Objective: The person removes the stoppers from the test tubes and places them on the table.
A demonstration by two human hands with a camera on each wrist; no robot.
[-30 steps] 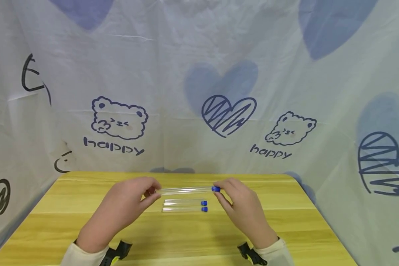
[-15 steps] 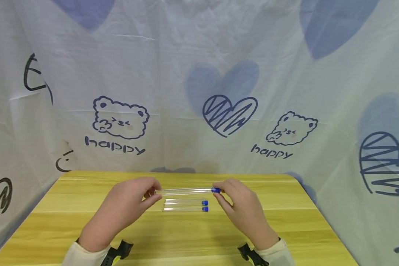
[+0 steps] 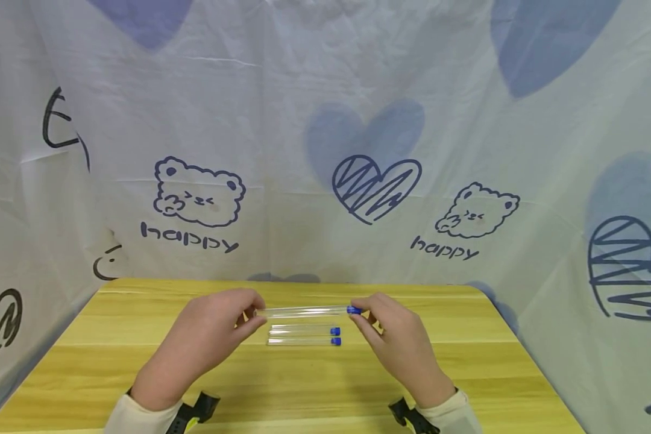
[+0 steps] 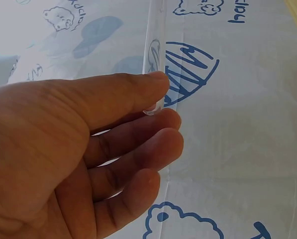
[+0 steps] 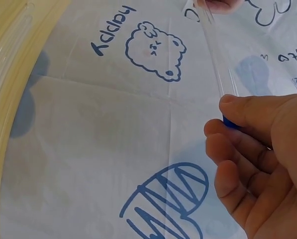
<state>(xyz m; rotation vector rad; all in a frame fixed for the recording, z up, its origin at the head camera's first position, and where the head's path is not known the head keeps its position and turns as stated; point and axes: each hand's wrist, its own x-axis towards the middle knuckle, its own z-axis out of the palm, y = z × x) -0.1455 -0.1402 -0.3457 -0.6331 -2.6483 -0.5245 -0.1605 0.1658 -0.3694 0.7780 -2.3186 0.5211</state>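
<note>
A clear test tube (image 3: 304, 311) with a blue cap (image 3: 354, 310) is held level between both hands in the head view. My left hand (image 3: 214, 328) pinches its rounded end between thumb and fingers; the left wrist view shows the tube's tip (image 4: 152, 107) just past the thumb. My right hand (image 3: 398, 337) pinches the capped end, and in the right wrist view the thumb and fingers largely cover the blue cap (image 5: 230, 122). Just nearer than the held tube, two more capped test tubes (image 3: 302, 330) lie side by side on the table, caps to the right.
The wood-grain table (image 3: 314, 392) has rounded far corners. A pale cloth (image 3: 282, 120) printed with blue hearts, bears and lettering hangs behind it and along both sides. Dark straps with small black mounts (image 3: 207, 407) sit on both wrists.
The whole scene shifts slightly to the right in the head view. Both hands keep their hold on the test tube, which stays level above the other two.
</note>
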